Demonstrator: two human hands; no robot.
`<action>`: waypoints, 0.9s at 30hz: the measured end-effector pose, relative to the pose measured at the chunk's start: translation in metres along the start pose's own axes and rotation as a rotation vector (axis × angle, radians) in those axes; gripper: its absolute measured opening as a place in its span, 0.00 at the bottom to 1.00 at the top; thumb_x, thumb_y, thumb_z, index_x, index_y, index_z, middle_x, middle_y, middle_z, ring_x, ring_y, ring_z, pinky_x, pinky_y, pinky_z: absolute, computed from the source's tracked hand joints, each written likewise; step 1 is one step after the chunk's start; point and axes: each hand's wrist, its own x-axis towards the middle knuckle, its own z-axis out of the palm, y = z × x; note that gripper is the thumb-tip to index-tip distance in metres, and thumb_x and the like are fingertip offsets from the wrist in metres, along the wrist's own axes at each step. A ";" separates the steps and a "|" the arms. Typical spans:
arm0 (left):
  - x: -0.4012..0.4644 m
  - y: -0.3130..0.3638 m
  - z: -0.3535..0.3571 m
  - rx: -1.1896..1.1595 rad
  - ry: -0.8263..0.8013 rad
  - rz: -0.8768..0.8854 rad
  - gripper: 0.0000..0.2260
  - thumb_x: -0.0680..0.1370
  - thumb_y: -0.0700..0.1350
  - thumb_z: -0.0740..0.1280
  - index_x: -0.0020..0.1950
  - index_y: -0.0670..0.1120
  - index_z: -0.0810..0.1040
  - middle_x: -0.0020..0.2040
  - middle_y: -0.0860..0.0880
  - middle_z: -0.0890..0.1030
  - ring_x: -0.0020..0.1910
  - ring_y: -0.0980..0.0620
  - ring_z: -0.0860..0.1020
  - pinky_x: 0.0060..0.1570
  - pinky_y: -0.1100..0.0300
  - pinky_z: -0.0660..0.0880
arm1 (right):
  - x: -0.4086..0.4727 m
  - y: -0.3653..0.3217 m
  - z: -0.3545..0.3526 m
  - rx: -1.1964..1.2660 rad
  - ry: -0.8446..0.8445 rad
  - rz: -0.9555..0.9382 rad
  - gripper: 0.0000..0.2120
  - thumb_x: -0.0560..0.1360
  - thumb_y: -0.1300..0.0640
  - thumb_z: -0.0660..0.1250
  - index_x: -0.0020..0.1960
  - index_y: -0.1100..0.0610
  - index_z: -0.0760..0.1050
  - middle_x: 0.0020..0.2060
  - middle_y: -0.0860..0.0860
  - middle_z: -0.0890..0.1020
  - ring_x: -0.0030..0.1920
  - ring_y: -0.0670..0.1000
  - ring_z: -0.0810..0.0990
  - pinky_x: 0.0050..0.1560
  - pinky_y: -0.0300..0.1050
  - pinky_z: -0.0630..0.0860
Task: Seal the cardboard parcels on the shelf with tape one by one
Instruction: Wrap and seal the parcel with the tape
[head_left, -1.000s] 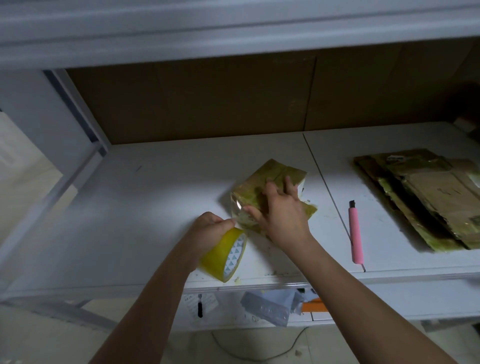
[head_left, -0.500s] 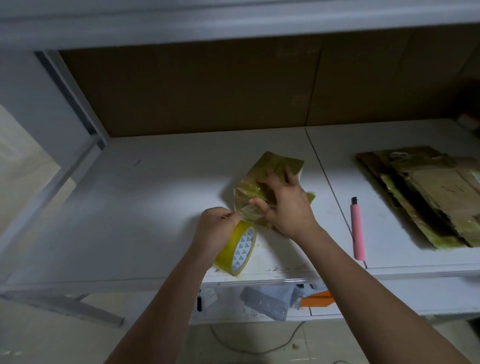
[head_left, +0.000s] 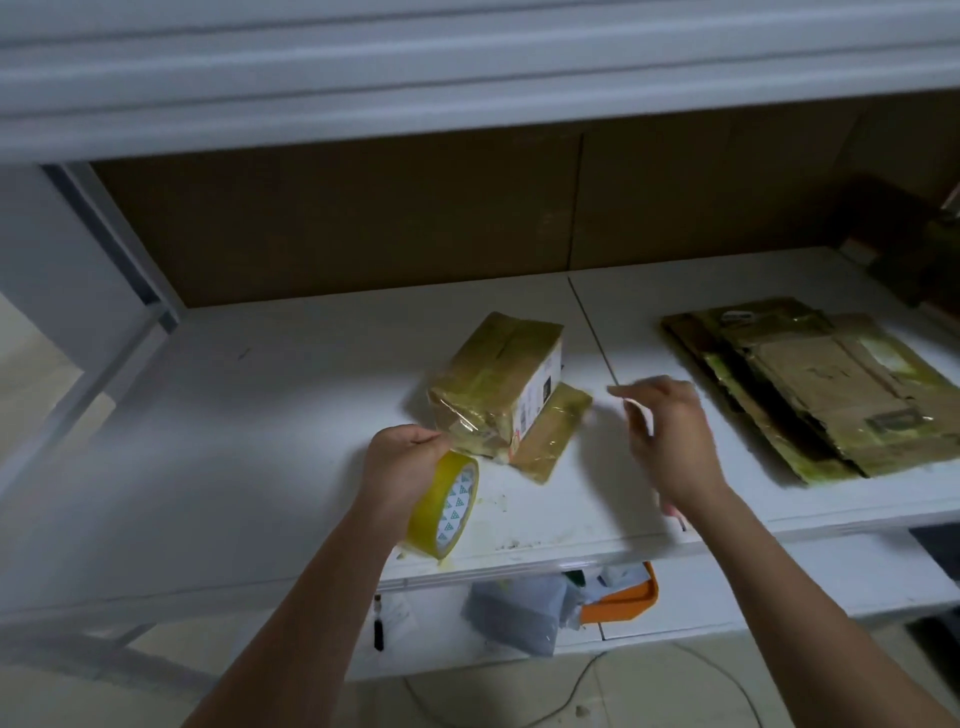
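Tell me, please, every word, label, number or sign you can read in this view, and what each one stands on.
No text can be read here.
Parcel: white side label with dark print, too blurred to read.
Tape roll in the left hand: triangle pattern on the core, no words.
Flattened cardboard: small labels, too blurred to read.

- Left hand (head_left: 402, 462) grips a yellow tape roll (head_left: 445, 505) beside a taped cardboard parcel (head_left: 496, 384) on a white shelf (head_left: 260, 415).
- Right hand (head_left: 670, 434) hovers, fingers relaxed, right of the parcel.
- Flattened cardboard stack (head_left: 821, 384) lies far right.
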 end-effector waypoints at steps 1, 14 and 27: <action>0.001 0.000 0.000 0.001 -0.001 -0.004 0.06 0.74 0.45 0.73 0.38 0.45 0.83 0.39 0.45 0.84 0.40 0.43 0.83 0.47 0.49 0.81 | -0.003 0.014 -0.006 -0.120 -0.065 0.073 0.20 0.76 0.69 0.62 0.62 0.54 0.80 0.55 0.58 0.78 0.60 0.60 0.71 0.53 0.46 0.69; 0.004 -0.004 -0.002 0.021 -0.015 -0.011 0.08 0.76 0.48 0.71 0.45 0.44 0.83 0.44 0.44 0.84 0.43 0.44 0.83 0.43 0.56 0.78 | -0.023 0.037 -0.014 -0.347 -0.203 -0.137 0.11 0.72 0.59 0.70 0.54 0.54 0.76 0.44 0.52 0.77 0.46 0.56 0.76 0.39 0.43 0.63; -0.001 -0.001 -0.015 0.097 -0.026 0.030 0.08 0.75 0.44 0.72 0.43 0.39 0.84 0.43 0.38 0.84 0.42 0.41 0.83 0.47 0.49 0.81 | 0.008 -0.099 0.022 0.864 -0.181 -0.190 0.07 0.77 0.56 0.69 0.54 0.55 0.81 0.44 0.47 0.84 0.42 0.48 0.83 0.38 0.47 0.79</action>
